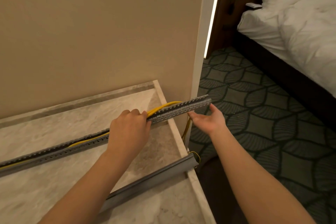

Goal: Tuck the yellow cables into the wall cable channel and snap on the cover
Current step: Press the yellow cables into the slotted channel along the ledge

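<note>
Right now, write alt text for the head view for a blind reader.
A person's left hand grips a slotted grey cable channel lying on a marble-look counter, where yellow cables arch out of it; the open right hand is by its overhanging end. The grey cover lies nearer on the counter, with a bed at right.

Visible body parts: two arms, both uncovered. The left hand (pixel 129 129) and right hand (pixel 209 118) are bare. The left forearm (pixel 81 187) and right forearm (pixel 254 178) are bare along their full visible length, down to the lower frame edge.
</note>
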`<state>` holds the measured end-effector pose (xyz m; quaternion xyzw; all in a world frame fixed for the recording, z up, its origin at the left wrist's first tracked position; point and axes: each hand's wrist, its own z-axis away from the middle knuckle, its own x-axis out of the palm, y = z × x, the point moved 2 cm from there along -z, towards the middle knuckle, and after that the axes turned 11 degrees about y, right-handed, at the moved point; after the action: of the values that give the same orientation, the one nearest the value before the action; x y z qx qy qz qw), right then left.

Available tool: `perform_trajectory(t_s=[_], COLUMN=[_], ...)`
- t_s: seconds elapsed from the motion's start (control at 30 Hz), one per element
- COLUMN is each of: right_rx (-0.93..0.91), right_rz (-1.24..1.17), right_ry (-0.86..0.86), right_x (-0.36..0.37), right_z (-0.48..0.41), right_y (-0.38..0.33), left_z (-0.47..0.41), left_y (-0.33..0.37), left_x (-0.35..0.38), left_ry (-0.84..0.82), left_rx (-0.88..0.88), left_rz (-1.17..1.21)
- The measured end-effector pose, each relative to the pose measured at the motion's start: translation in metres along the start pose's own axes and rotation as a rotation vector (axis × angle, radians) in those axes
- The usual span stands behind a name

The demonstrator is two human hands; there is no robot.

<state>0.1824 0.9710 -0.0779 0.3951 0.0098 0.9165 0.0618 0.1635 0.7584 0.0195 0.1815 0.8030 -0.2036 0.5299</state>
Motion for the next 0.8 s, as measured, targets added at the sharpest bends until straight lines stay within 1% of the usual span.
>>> perform_trajectory(t_s=[0.1, 0.23, 0.3, 0.37, 0.43, 0.53, 0.63, 0.73, 0.8], right_rx=[-0.048, -0.131, -0.175, -0.259, -0.38, -0.577, -0.772, -0.921, -0.932], right_rz=[0.129, 0.389, 0.483, 0.537, 0.565, 0.605, 0.576, 0.551, 0.527], right_ry=[-0.013, 0.068, 0.095, 0.099, 0.136, 0.275, 0.403, 0.419, 0.413], right_x=[0.012, 0.032, 0.043, 0.053, 0.057, 0.054, 0.051, 0.052, 0.051], right_z=[0.01, 0.021, 0.025, 0.024, 0.02, 0.018, 0.019, 0.022, 0.023], right_y=[-0.009, -0.018, -0.018, -0.015, -0.008, 0.0, 0.004, 0.01, 0.01], left_z=[0.001, 0.0, 0.001, 0.002, 0.004, 0.007, 0.01, 0.013, 0.013], left_y=[0.0, 0.0, 0.001, 0.002, 0.002, 0.003, 0.005, 0.004, 0.003], left_x=[0.001, 0.002, 0.003, 0.003, 0.004, 0.006, 0.006, 0.005, 0.006], left_ry=[-0.008, -0.014, -0.012, -0.013, -0.018, -0.019, -0.014, -0.011, -0.013], left_rx=[-0.002, -0.024, -0.02, -0.021, -0.02, 0.006, 0.022, 0.015, 0.018], left_rz=[-0.02, -0.018, -0.021, -0.009, 0.008, 0.029, 0.035, 0.048, 0.046])
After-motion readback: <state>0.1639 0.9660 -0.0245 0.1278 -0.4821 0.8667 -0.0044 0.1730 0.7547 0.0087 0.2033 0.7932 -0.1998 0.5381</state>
